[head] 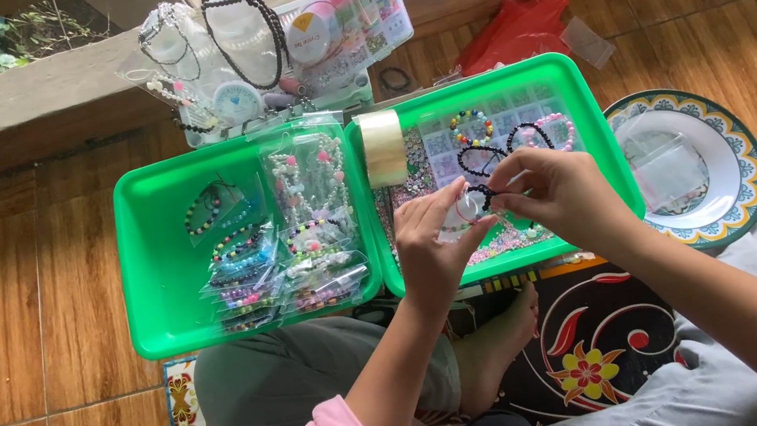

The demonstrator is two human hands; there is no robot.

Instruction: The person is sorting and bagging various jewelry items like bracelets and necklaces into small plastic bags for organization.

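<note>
Over the right green tray (583, 99), left hand (431, 240) and right hand (548, 196) pinched together on a black bead bracelet (484, 162), tape roll (381, 148) just left, bagged bracelets (280, 259) in left green tray (155, 269), patterned plate (739, 156) far right

Soft, even daylight fills the scene, bright without harsh shadows. The glossy wooden plank floor (28, 299) carries a pale sheen at left. Clear plastic bags (313, 213) in the bright green plastic tray (156, 279) glint faintly. Focus is sharp at centre; the wide lens bends the concrete ledge (28, 106) near the top edge.
</note>
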